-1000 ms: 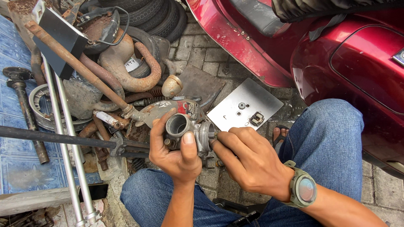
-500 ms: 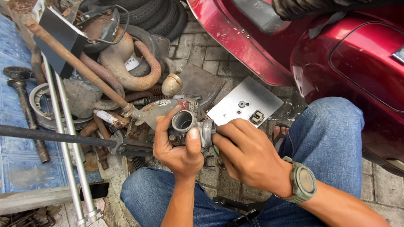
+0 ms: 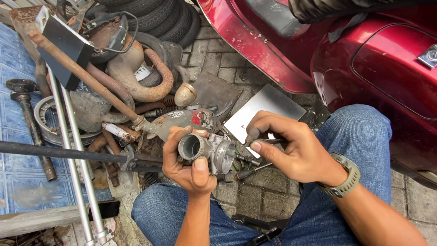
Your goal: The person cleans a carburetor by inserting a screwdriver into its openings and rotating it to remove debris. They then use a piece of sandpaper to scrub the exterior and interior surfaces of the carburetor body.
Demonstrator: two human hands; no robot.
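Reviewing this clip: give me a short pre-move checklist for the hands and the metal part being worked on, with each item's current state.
1. Left hand grips the grey cast-metal carburettor body firmly, thumb on its front: ok.
2. Round open throat of the body faces the camera, unobstructed: ok.
3. Right hand pinches a thin dark tool between thumb and fingers: ok.
4. Tool tip seated on the body: cannot tell, the fingers hide it.
5. Flat silver metal plate on the paving lies within reach of the right hand: ok.
6. Small screwdriver lying loose on the paving below the body, clear of both hands: ok.
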